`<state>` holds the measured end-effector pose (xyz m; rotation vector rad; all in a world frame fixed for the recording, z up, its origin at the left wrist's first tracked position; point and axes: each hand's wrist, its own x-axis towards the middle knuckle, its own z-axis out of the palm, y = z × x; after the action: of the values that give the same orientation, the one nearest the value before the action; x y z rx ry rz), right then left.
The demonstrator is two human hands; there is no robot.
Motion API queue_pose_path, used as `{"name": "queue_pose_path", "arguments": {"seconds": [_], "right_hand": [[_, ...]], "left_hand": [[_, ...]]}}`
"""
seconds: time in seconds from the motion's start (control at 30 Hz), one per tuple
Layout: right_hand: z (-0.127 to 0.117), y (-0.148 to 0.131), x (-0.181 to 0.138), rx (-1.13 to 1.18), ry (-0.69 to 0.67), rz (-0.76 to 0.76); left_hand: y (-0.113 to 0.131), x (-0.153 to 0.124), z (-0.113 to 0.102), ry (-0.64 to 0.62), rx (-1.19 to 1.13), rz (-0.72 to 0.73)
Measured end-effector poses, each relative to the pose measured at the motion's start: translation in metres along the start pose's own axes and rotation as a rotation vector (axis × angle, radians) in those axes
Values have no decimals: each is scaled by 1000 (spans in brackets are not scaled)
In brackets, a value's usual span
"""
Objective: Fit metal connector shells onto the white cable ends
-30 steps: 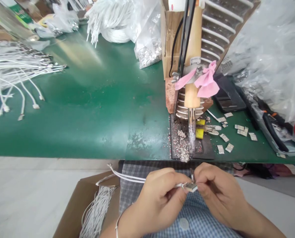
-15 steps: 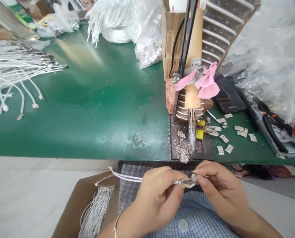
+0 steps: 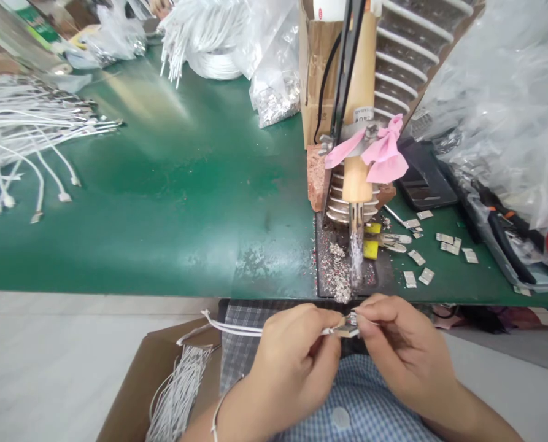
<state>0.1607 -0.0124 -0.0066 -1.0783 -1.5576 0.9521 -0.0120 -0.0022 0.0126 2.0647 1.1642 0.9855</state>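
My left hand (image 3: pixel 296 362) is closed around a white cable (image 3: pixel 241 329), its fingertips pinching the cable end by a flat metal USB connector (image 3: pixel 346 332). Thumb and forefinger of my right hand (image 3: pixel 402 350) pinch a small silvery piece (image 3: pixel 353 318) at the connector's far side; the fingers partly hide it. Both hands are over my lap, just below the table edge. Straight above them is a soldering iron (image 3: pixel 356 245) with a wooden handle, clamped tip down and tied with a pink ribbon (image 3: pixel 386 153). Solder crumbs (image 3: pixel 339 270) lie beside its tip.
Loose metal connector shells (image 3: pixel 425 276) lie right of the iron, near a phone (image 3: pixel 423 178) and a tray of pliers (image 3: pixel 508 239). White cables (image 3: pixel 29 129) are piled at left on the green table (image 3: pixel 163 215). A cardboard box (image 3: pixel 135 374) with cables stands below left.
Both hands have risen slightly toward the table edge, carrying the cable and connector. The grip of each hand looks much the same.
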Motion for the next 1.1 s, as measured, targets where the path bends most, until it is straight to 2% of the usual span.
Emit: {"name": "queue_pose_path", "arguments": {"seconds": [0.17,0.53,0.83,1.1], "right_hand": [[3,2,-1,20,31,0],[3,4,-3,-34,-3,0],[2,9,-6,60,-34,87],[4,7,-3,-48,13,2]], "left_hand": [[2,1,2,11,56,16],[4,2,2,10,140,75],[0,0,0,9,6,9],[3,0,3,32,51,-16]]}}
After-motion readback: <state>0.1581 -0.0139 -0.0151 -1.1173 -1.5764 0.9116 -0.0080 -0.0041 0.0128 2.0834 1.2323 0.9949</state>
